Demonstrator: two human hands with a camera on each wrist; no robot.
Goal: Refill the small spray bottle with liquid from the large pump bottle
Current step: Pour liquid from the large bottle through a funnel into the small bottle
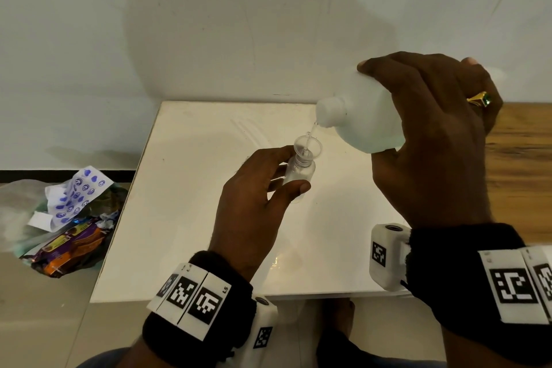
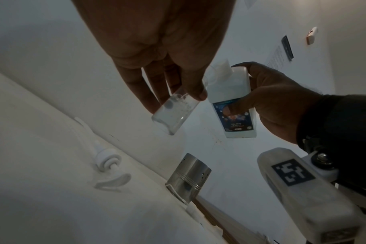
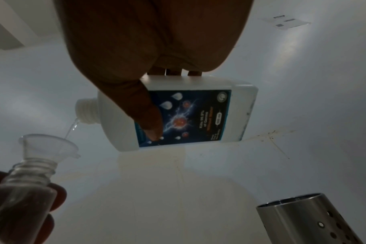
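My left hand (image 1: pixel 263 188) grips the small clear spray bottle (image 1: pixel 298 173) above the white board, cap off, a clear funnel (image 1: pixel 307 145) seated in its neck. The small bottle (image 2: pixel 173 113) holds a little clear liquid. My right hand (image 1: pixel 430 128) grips the large white bottle (image 1: pixel 364 116), pump removed, tilted with its open neck down to the left. A thin stream (image 3: pixel 72 128) runs from the large bottle (image 3: pixel 178 115) into the funnel (image 3: pixel 48 145) on the small bottle (image 3: pixel 29 178). The large bottle (image 2: pixel 232 102) shows a dark blue label. The white pump head (image 2: pixel 107 158) lies on the board.
A perforated steel cylinder (image 2: pixel 188 178) (image 3: pixel 307 219) stands on the white board (image 1: pixel 185 218) near its right edge. Brown wood tabletop (image 1: pixel 519 170) lies to the right. A pile of wrappers and a plastic bag (image 1: pixel 68 218) sits on the floor at left. A wall stands behind.
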